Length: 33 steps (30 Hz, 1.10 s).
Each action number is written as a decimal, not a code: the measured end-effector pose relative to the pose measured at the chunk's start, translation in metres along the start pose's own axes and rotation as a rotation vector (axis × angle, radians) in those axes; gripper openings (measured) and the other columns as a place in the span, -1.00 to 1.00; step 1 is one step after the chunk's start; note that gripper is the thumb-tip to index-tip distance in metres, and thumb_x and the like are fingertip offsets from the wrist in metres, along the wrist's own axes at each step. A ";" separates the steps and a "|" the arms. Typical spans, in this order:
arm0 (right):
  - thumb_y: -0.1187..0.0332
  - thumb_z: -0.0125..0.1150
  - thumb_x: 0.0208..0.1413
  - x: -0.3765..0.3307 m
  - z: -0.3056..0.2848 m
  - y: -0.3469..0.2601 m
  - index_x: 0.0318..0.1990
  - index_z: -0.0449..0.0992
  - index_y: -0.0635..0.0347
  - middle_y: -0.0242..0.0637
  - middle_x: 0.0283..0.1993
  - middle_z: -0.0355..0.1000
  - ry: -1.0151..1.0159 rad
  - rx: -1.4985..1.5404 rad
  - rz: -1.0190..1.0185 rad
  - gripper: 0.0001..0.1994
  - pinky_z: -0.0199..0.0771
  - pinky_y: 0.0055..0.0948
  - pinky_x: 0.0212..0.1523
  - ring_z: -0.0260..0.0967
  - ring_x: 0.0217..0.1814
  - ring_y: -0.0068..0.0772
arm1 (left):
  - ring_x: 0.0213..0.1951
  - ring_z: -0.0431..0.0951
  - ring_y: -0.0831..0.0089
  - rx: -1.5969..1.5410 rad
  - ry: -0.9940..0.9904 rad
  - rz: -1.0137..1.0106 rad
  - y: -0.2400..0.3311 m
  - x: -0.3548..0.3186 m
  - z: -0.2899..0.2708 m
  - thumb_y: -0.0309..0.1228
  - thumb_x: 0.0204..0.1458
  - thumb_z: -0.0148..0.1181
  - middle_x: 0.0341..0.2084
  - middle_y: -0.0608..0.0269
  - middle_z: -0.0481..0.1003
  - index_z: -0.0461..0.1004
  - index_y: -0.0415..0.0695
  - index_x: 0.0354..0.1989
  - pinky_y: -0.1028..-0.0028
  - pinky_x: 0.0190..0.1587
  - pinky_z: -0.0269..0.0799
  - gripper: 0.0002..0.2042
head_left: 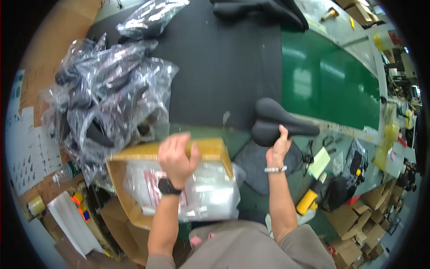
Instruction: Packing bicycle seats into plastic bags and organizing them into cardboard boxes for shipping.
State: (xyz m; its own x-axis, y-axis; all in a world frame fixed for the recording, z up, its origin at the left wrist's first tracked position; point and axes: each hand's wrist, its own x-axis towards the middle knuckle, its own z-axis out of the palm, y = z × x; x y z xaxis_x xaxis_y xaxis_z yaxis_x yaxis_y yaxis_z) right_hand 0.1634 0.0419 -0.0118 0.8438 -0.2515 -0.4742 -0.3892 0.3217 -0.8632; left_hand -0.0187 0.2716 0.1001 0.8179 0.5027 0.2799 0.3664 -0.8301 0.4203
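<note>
A black bicycle saddle point(281, 122) is in my right hand point(278, 150), the thumb on top and the other fingers hidden beneath it. Its wide end points left and its narrow nose right. My left hand point(177, 158) grips the far wall of a tilted cardboard box point(207, 150), fingers over its edge. Inside the box lies a stack of clear plastic bags point(210, 190) with red print. Below the held saddle, a dark square pad point(255, 167) rests on the green bench.
Several saddles in clear plastic bags point(116, 89) are heaped at the left on a black mat point(215, 67). Unwrapped black saddles point(264, 11) lie at the far edge. A green conveyor surface point(327, 80) runs at right. A yellow-handled tool point(307, 201) and a paper pad point(318, 163) sit nearby.
</note>
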 end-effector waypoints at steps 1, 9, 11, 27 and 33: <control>0.25 0.33 0.07 -0.024 -0.035 -0.003 0.13 0.38 0.33 -0.12 0.08 0.46 0.111 0.056 0.079 -0.48 0.50 -0.22 0.16 0.49 0.04 -0.23 | -0.19 0.56 0.07 0.002 0.059 0.019 0.007 0.003 -0.005 -0.38 -0.02 0.24 -0.28 0.04 0.57 0.53 -0.19 -0.21 0.23 -0.07 0.42 -0.78; -0.09 0.16 0.24 -0.114 -0.172 0.022 -0.11 0.51 0.37 -0.10 -0.20 0.58 -0.242 -0.298 0.699 -0.45 0.53 -0.39 -0.14 0.57 -0.16 -0.27 | -0.25 0.48 0.04 -0.243 -0.274 -0.246 0.071 -0.151 0.009 -0.33 -0.03 0.36 -0.41 0.05 0.47 0.44 -0.22 -0.38 0.17 -0.17 0.38 -0.76; 0.18 0.26 0.22 -0.119 -0.188 0.004 -0.11 0.53 0.28 -0.24 -0.24 0.58 -0.377 -0.519 0.388 -0.69 0.53 -0.50 -0.27 0.56 -0.30 -0.35 | -0.26 0.47 0.01 -0.187 -0.461 -0.284 0.065 -0.175 0.023 -0.29 0.00 0.32 -0.43 0.02 0.46 0.44 -0.23 -0.41 0.15 -0.19 0.37 -0.75; 0.28 0.33 0.12 -0.073 -0.244 -0.016 0.32 0.15 0.40 -0.16 -0.07 0.48 -0.439 -0.281 0.472 -0.30 0.56 -0.44 -0.14 0.54 -0.20 -0.34 | -0.36 0.53 0.49 -0.916 -0.443 -0.834 0.033 -0.201 -0.002 -0.36 0.15 0.09 -0.38 0.24 0.57 0.52 -0.37 -0.06 0.51 -0.27 0.44 -0.68; 0.43 0.30 0.02 -0.158 -0.228 -0.090 0.42 0.10 0.34 -0.15 0.23 0.35 -0.674 -0.385 0.110 -0.21 0.36 -0.45 0.20 0.37 0.20 -0.35 | -0.40 0.46 0.60 -0.989 -0.300 -0.966 0.031 -0.207 -0.003 -0.24 0.22 0.09 -0.45 0.32 0.53 0.55 -0.23 -0.19 0.57 -0.34 0.35 -0.73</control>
State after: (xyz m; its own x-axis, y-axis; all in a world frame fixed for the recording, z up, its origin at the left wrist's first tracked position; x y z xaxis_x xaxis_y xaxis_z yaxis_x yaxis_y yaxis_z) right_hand -0.0196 -0.1554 0.1010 0.7871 0.4118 -0.4591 -0.4805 -0.0573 -0.8751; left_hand -0.1781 0.1421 0.0582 0.5354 0.5938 -0.6006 0.4726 0.3787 0.7957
